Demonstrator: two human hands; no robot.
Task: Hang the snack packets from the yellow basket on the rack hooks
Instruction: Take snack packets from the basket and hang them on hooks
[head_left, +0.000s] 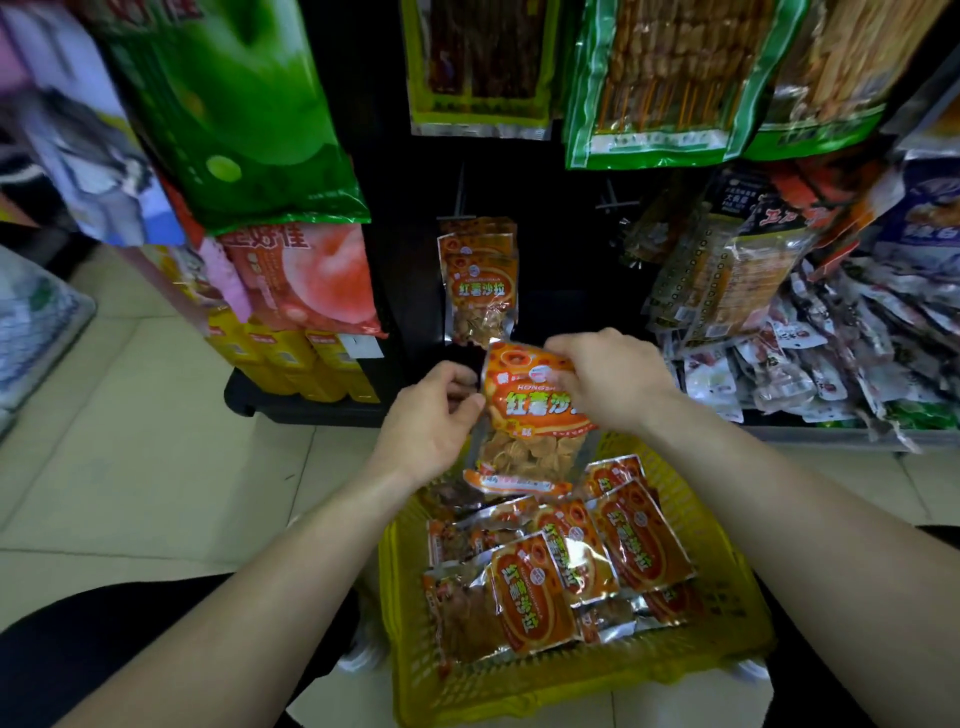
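Shop rack (519, 171) behind | both hands, left (428, 415) and right (610, 379), pinching orange packet (530, 410) above yellow basket (571, 675)

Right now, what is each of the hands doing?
Left hand: closed on the orange packet's left edge.
Right hand: closed on the same packet's top right.

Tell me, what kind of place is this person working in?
Most likely a small grocery or snack shop: sealed snack bags hang on rack hooks, loose packets are heaped on a shelf, and a yellow basket holds stock that both hands are sorting.
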